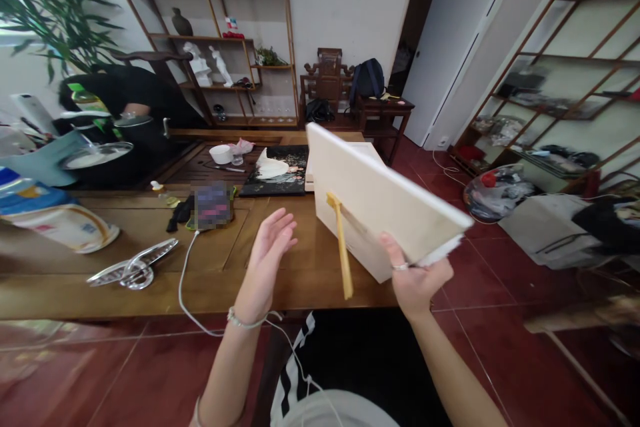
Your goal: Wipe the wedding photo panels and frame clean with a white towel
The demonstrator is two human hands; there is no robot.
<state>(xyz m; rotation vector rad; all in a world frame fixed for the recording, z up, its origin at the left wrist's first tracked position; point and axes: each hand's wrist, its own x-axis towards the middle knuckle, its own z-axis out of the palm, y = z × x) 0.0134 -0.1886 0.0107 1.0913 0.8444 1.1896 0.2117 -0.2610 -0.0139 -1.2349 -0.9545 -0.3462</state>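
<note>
While the right hand (pixel 419 283) grips the tilted pale panel (pixel 377 197) at its 11 o'clock, the empty left hand (pixel 267 253) hangs at 9, fingers loosely extended; a yellow stick (pixel 343 253) shows at 10. Handling looks midway: panel raised, not laid flat.

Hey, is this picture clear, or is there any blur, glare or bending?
Head view: the pale panel in the right hand is evenly lit and readable; head view: bright glints sit on the shiny metallic piece; head view: the right-hand shelves lean, likely wide-angle distortion, and the lower right edge looks smeared.
</note>
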